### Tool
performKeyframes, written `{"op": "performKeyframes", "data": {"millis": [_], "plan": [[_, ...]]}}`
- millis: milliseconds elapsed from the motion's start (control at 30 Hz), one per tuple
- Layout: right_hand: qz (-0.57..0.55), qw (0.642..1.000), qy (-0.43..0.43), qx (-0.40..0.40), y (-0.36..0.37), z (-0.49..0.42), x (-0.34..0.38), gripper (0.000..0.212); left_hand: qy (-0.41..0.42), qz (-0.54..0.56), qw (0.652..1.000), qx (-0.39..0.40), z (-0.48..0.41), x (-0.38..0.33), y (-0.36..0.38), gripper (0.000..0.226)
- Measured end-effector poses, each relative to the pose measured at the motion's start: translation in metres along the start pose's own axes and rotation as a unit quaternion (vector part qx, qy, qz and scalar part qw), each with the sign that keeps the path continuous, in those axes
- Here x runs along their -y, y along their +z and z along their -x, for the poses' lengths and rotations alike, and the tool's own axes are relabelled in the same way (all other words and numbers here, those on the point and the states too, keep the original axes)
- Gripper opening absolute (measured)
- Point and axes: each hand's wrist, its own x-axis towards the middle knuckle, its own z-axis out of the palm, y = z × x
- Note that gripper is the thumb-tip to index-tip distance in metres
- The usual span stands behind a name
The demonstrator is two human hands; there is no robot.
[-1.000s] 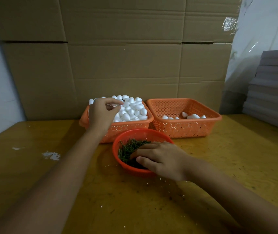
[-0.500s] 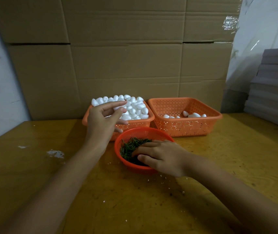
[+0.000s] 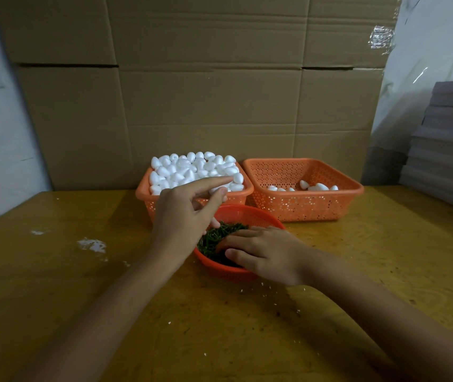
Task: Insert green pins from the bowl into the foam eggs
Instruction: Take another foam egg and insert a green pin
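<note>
A round orange bowl [image 3: 250,213] of green pins [image 3: 217,235] stands at the table's middle. My right hand [image 3: 263,255] lies in it with fingertips dipped among the pins; whether they pinch one is hidden. Behind on the left, an orange basket [image 3: 144,193] is heaped with white foam eggs [image 3: 192,168]. My left hand [image 3: 184,216] hovers between that basket and the bowl, pinching a foam egg [image 3: 218,188] between index finger and thumb. The right orange basket [image 3: 310,205] holds a few foam eggs [image 3: 317,186].
Cardboard boxes [image 3: 206,92] form a wall right behind the baskets. A stack of grey sheets [image 3: 448,150] stands at the right edge. White foam crumbs [image 3: 91,245] lie on the yellow wooden table [image 3: 54,285] at the left.
My left hand has drawn back from the heap of eggs toward the bowl, index finger and thumb now stretched out. My right hand stays in the pins.
</note>
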Motion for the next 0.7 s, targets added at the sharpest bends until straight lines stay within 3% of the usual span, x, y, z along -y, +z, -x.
{"op": "performKeyframes", "data": {"millis": [200, 367, 700], "plan": [[0.0, 1.0, -0.006, -0.006, -0.0002, 0.0007, 0.0003, 0.044, -0.04, 0.024, 0.998, 0.042, 0.0054, 0.0057, 0.0012, 0.059], [-0.006, 1.0, -0.012, -0.016, -0.0009, 0.0026, 0.0006, 0.042, -0.107, 0.11, 0.985, 0.077, 0.0077, 0.0058, 0.0019, 0.022], [-0.114, 0.99, -0.033, -0.072, -0.0023, 0.0051, -0.0045, 0.019, -0.164, 0.195, 0.966, 0.046, 0.0092, 0.0047, 0.0004, 0.015]]}}
